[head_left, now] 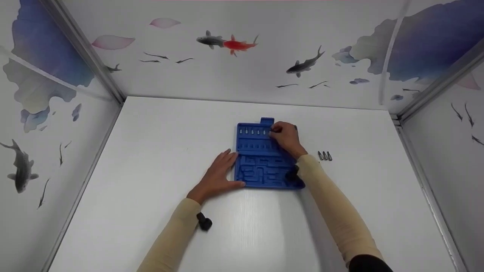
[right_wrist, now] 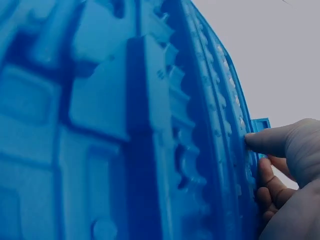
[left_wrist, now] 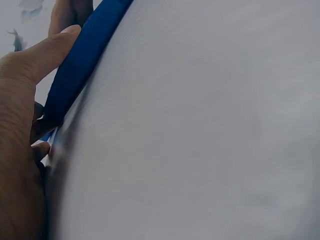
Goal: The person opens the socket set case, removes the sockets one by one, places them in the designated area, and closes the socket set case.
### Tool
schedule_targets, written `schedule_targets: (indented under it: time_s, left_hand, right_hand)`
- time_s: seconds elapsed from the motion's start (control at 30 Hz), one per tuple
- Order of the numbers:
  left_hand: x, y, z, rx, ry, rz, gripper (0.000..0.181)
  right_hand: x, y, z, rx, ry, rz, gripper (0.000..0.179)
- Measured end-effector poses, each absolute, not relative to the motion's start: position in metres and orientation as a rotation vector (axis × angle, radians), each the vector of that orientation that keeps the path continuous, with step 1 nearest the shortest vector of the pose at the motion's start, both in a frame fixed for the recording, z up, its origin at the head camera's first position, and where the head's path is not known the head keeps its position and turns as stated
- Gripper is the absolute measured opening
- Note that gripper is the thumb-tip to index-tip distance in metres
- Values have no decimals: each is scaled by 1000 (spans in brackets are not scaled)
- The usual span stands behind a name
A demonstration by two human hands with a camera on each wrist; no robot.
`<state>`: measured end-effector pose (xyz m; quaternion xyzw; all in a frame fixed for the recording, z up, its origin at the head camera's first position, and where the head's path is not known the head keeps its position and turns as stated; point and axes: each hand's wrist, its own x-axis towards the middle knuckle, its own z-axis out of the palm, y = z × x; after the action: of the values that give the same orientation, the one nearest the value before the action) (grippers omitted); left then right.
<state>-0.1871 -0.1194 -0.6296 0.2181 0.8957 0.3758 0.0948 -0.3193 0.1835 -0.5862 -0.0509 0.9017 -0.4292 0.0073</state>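
A blue plastic tool case (head_left: 261, 153) lies unfolded on the white table, with moulded recesses in its near half. Several small metal bits (head_left: 252, 132) stand in a row along its far half. At the right end of that row, my right hand (head_left: 287, 136) has its thumb and fingers pinched together over a slot; the small bit between them is mostly hidden. My left hand (head_left: 217, 177) rests spread against the case's left side. In the left wrist view its thumb (left_wrist: 55, 52) touches the case's edge. Three loose metal bits (head_left: 324, 156) lie right of the case.
The white table (head_left: 159, 151) is bounded by printed wall panels (head_left: 242, 71) at the back and on both sides. A small tab (head_left: 267, 121) sticks out from the case's far edge. A black device (head_left: 204, 222) is attached at the left wrist.
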Motion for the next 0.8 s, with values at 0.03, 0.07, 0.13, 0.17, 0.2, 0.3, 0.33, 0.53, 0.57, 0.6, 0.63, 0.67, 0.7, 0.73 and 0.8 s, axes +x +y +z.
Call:
schedule_targets:
  time_s: [0.03, 0.07, 0.13, 0.17, 0.2, 0.3, 0.33, 0.53, 0.57, 0.6, 0.63, 0.67, 0.7, 0.73, 0.8]
  left_hand:
    - [-187, -119, -630, 648, 2656, 1115, 118]
    - [-187, -119, -629, 648, 2655, 1119, 118]
    - [-187, -118, -630, 648, 2655, 1116, 118]
    - [-187, -118, -630, 648, 2654, 1114, 118]
    - [-187, -117, -630, 648, 2654, 1114, 118]
    - [-188, -116, -631, 652, 2658, 1120, 118]
    - [-188, -116, -631, 654, 2657, 1124, 118]
    - [-188, -116, -631, 661, 2641, 1132, 117]
    - [-188, -117, -630, 664, 2640, 1135, 117]
    - [-188, -117, -629, 667, 2642, 1135, 116]
    - [-188, -118, -628, 669, 2643, 1130, 116]
    - [-188, -118, -628, 672, 2645, 1129, 116]
    - [-188, -119, -627, 675, 2648, 1123, 116]
    - [-188, -119, -627, 677, 2650, 1118, 117]
    - [-187, -119, -628, 674, 2652, 1108, 117]
  right_hand:
    - [-319, 184, -587, -175, 2826, -1341, 22]
    - [-319, 185, -587, -191, 2829, -1345, 22]
    - [-320, 188, -588, -209, 2825, -1390, 21]
    - [-320, 190, -588, -205, 2812, -1437, 20]
    - [-319, 192, -588, -191, 2791, -1497, 20]
    - [-317, 199, -584, -150, 2704, -1703, 19]
    - [-315, 202, -582, -145, 2668, -1772, 19]
    - [-291, 229, -567, -175, 2639, -1862, 24]
    - [-285, 234, -566, -169, 2653, -1843, 25]
    - [-280, 240, -565, -156, 2667, -1816, 25]
    - [-274, 246, -565, -144, 2676, -1794, 25]
    - [-268, 252, -565, -134, 2683, -1781, 25]
    - [-263, 258, -566, -121, 2693, -1762, 26]
    - [-257, 264, -567, -107, 2708, -1740, 26]
    - [-246, 277, -569, -75, 2729, -1705, 27]
